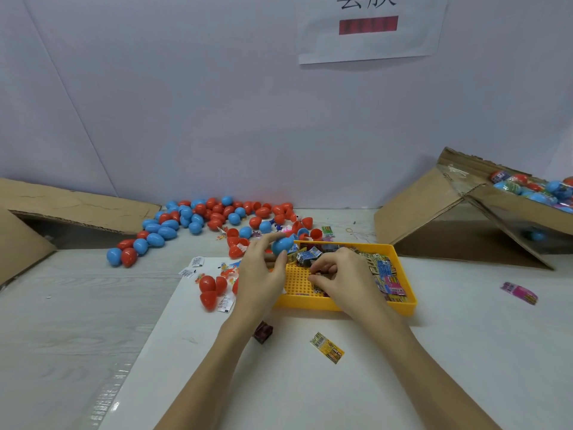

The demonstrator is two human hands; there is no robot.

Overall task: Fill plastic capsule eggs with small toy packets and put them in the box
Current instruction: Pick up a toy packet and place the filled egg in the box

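Observation:
My left hand (262, 271) holds a blue capsule egg (282, 245) between thumb and fingers, just over the left rim of the yellow tray (403, 305). Inside the tray, my right hand (344, 277) has its fingers curled on a small dark toy packet (322, 276). Several colourful packets (386, 274) fill the tray's back and right side. A pile of loose red and blue eggs (198, 221) lies on the table behind. The cardboard box (527, 206) at the right holds filled eggs (533, 189).
A flattened cardboard box (62, 209) lies at the left. Red egg halves (210, 290) and paper slips sit left of the tray. A yellow packet (327, 347), a dark packet (263, 332) and a pink packet (519, 292) lie loose on the white sheet.

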